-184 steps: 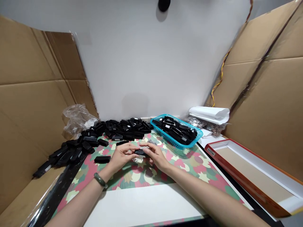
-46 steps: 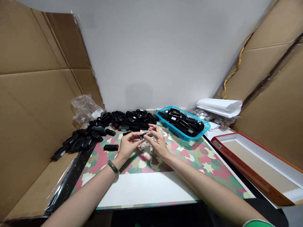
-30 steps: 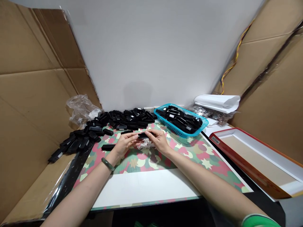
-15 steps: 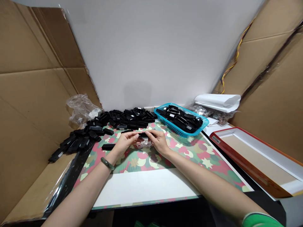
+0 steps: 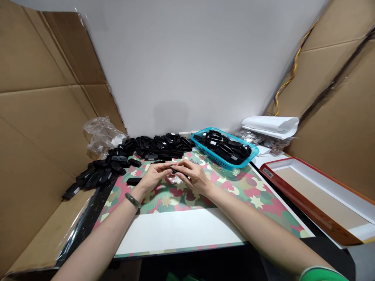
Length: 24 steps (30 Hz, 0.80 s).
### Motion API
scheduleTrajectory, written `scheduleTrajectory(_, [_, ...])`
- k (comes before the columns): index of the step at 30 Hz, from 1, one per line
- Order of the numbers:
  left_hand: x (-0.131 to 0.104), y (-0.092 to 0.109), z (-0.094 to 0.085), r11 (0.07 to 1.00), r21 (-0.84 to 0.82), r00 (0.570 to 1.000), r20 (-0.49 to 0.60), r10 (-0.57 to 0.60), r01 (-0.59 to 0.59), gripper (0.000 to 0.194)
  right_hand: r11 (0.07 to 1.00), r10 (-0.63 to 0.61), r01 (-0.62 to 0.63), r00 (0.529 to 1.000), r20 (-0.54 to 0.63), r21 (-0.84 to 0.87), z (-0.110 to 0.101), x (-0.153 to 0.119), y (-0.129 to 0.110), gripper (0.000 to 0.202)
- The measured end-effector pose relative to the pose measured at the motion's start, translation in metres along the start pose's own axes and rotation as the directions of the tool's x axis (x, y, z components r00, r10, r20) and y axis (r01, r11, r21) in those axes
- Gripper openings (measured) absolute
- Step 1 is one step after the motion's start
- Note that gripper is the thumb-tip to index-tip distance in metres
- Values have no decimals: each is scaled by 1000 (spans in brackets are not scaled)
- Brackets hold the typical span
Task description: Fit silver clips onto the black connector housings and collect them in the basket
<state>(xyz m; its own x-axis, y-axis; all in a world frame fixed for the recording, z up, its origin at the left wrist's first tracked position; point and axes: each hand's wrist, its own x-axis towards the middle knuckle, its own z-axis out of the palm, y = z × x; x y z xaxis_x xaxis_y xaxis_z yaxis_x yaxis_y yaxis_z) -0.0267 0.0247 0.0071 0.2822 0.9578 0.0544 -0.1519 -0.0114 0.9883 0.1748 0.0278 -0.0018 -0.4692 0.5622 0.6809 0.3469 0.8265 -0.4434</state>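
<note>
Between my two hands is a small black rectangular plastic piece (image 5: 175, 169), held over the patterned sheet and partly covered by fingers. My left hand (image 5: 156, 176) pinches its left end, with a dark green bangle on the wrist. My right hand (image 5: 193, 177) wraps its fingers over the other end. Just below the hands lies a small heap of shiny bits (image 5: 176, 180), half hidden. Beside my left hand rests another black piece (image 5: 133, 181), and one more (image 5: 158, 161) lies just behind the fingers.
A large pile of black pieces (image 5: 152, 146) spreads along the back and left. A blue basket (image 5: 247, 166) full of similar pieces stands at back right. An open shallow box (image 5: 310, 203) lies at right, near white paper (image 5: 269, 127). Cardboard walls (image 5: 38, 128) flank the table.
The black piece has turned in my hands, showing less of its long face. My right fingers have closed further over it. My left hand stays nearly in place.
</note>
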Motion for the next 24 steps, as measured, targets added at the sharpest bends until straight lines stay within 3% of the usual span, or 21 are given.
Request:
scheduleTrajectory(12, [0, -1, -2, 997, 70, 999, 23, 24, -26, 43, 998, -22, 21, 1000, -10, -50, 3, -3, 5, 27])
scheduleTrajectory(24, [-5, 14, -4, 929, 320, 982, 80, 169, -186, 28, 978, -105, 116, 992, 76, -172, -3, 3, -3, 25])
